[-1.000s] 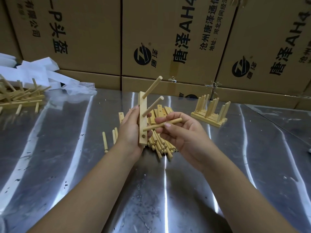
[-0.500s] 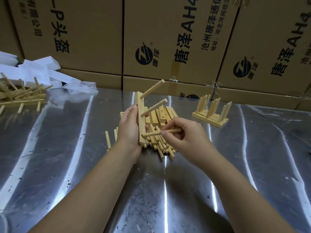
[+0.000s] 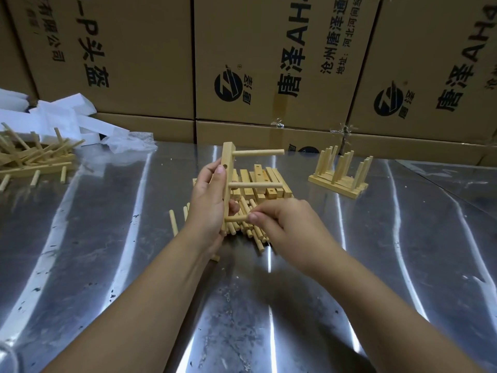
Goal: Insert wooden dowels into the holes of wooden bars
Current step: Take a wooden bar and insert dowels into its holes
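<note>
My left hand (image 3: 208, 203) grips a pale wooden bar (image 3: 228, 168) held upright above the metal table (image 3: 107, 251). Two dowels stick out of the bar to the right, an upper dowel (image 3: 258, 153) and a middle dowel (image 3: 255, 186), with an empty hole between them. My right hand (image 3: 282, 224) pinches a third dowel (image 3: 235, 218) whose left end meets the bar's lower part. Behind and under my hands lies a heap of loose bars (image 3: 269, 184) and loose dowels (image 3: 247, 227).
A stack of finished bars with upright dowels (image 3: 340, 175) stands at the right. Another heap of assembled pieces (image 3: 29, 160) lies at the far left beside white foam and plastic (image 3: 67, 117). Cardboard boxes (image 3: 269, 63) wall off the back of the table.
The bar has turned so its dowels point level to the right instead of up. My right hand moved down and left, bringing the third dowel's end against the bar's lower part.
</note>
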